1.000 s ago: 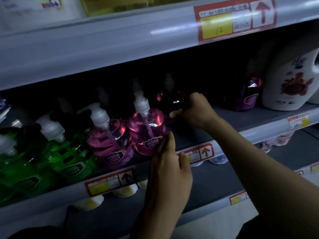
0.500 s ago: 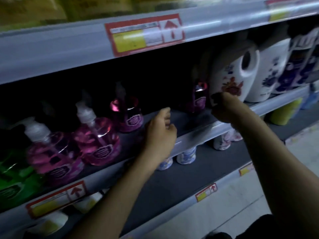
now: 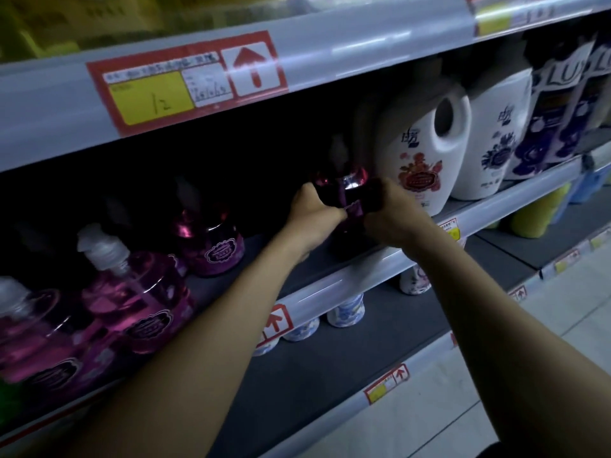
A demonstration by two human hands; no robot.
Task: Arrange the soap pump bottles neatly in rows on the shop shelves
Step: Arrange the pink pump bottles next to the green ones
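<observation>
Left hand (image 3: 310, 209) and right hand (image 3: 386, 213) clasp dark purple pump bottle (image 3: 344, 193) from both sides | bottle on middle shelf (image 3: 330, 289) beside white jug (image 3: 420, 153), apparently steadied for alignment with pink bottles (image 3: 132, 292).

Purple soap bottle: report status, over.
Left hand and right hand both gripping purple soap bottle. Bottle beside white detergent jug. Shelf gap leftward.
</observation>
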